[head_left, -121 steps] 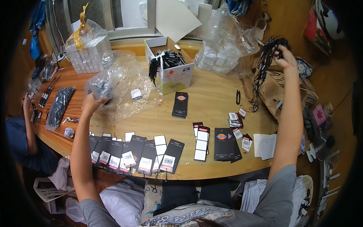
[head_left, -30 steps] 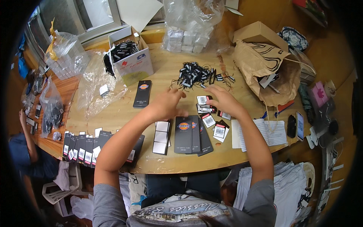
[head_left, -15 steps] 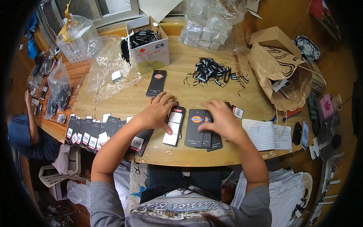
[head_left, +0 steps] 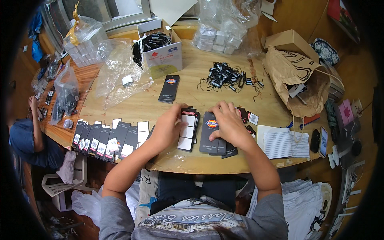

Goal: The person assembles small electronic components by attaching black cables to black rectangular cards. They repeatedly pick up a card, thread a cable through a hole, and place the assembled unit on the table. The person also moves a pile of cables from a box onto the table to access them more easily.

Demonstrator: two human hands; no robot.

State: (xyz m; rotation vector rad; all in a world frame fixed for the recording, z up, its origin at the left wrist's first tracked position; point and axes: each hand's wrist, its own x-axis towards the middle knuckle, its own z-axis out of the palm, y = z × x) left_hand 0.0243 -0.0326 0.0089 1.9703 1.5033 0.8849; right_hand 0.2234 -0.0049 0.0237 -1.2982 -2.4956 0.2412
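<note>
My left hand (head_left: 169,123) is curled at the left edge of a stack of dark hang tags with white stickers and a red top strip (head_left: 187,132); its fingertips and thumb close on that edge. My right hand (head_left: 232,126) bends over a second stack of dark hang tags with an oval logo (head_left: 208,143). Its thumb lies on their face, and the fingers curl over their upper part, partly hiding them. Beyond my left hand lies another pile of dark hang tags (head_left: 169,88).
Overlapping stickered tags (head_left: 99,140) line the table's left front. Behind are a carton of black strings (head_left: 164,60), a heap of black string tags (head_left: 224,76) and bagged white boxes (head_left: 218,38). A notebook (head_left: 280,143), phone (head_left: 323,138) and paper bag (head_left: 292,76) stand right. Another person (head_left: 34,136) sits left.
Both hands have drawn in, their fingers less spread, against the two tag stacks. The logo tags under my right hand overlap more closely. The whole view has shifted slightly.
</note>
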